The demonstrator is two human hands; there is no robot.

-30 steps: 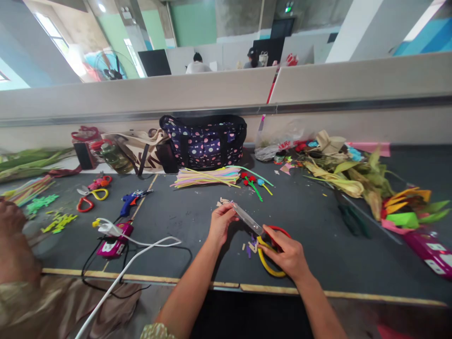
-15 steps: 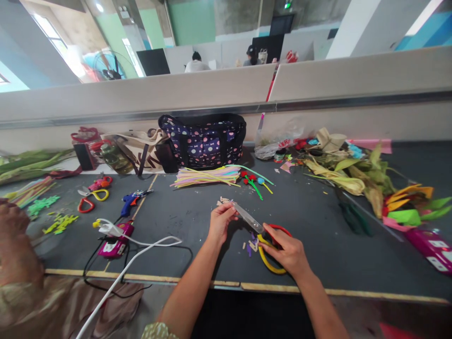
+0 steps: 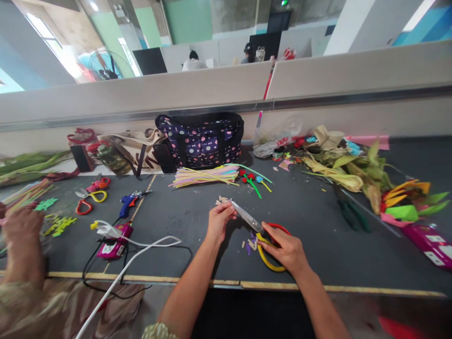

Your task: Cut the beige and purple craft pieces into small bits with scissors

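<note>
My right hand [image 3: 286,249] grips a pair of scissors [image 3: 260,232] with red and yellow handles, blades pointing up-left. At the blade tips, my left hand [image 3: 219,221] pinches something small that I cannot make out. Small beige and purple cut scraps [image 3: 250,245] lie on the dark table [image 3: 310,245] under the blades, and a few more [image 3: 222,200] lie just beyond my left hand.
A bundle of pastel straws [image 3: 205,175] and a dotted bag [image 3: 201,140] lie behind. A blue glue gun [image 3: 129,200], a pink device [image 3: 110,244] with a white cable and other scissors [image 3: 88,200] sit left. Another person's hand [image 3: 21,235] rests far left. Leaves and husks [image 3: 356,172] pile right.
Both hands stay nearly in place with the scissors. The other person's hand at the far left has shifted on the table.
</note>
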